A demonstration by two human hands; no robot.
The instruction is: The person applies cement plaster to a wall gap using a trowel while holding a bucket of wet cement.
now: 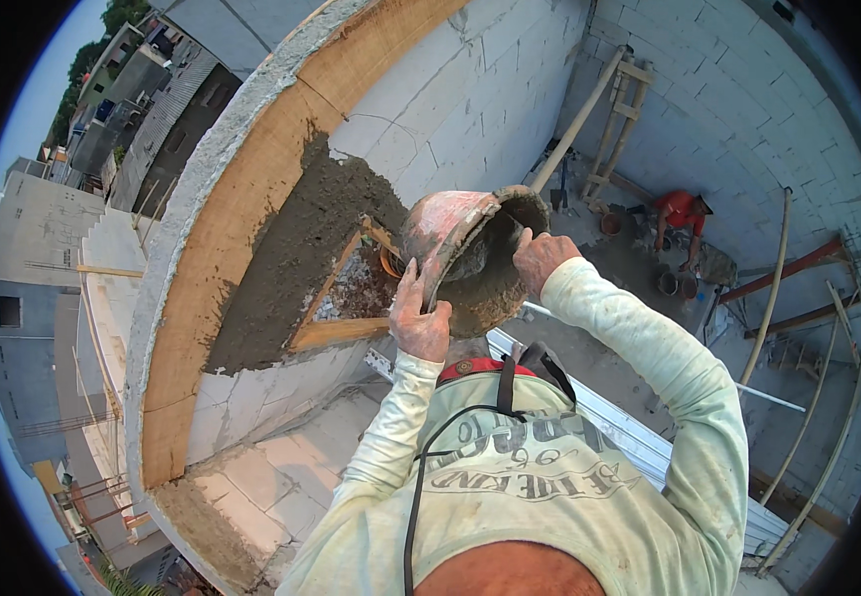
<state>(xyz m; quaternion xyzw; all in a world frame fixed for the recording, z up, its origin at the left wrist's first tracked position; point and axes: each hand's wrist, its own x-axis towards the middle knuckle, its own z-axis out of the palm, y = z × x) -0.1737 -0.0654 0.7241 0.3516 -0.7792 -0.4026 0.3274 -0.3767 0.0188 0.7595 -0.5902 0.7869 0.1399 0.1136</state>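
A mortar-crusted bucket [442, 221], reddish on the outside, is tipped on its side in front of me. Its dark opening faces right, and grey residue coats the inside. My left hand [422, 320] grips its near left edge, fingers pointing up along the rim. On the opposite edge, my right hand [547, 262] is closed over the rim, with the thumb raised. Just left of the bucket, wet grey mortar [296, 238] is spread in a broad patch against the wall. A triangular wooden frame [339, 334] stands at the mortar's edge, partly hidden by the bucket.
A curved wooden form board [222, 233] runs along the wall top. Block walls [708, 89] enclose a lower floor, where a person in a red shirt [682, 213] crouches beside buckets. Wooden poles [770, 283] lean at the right. Past the left edge, buildings lie below.
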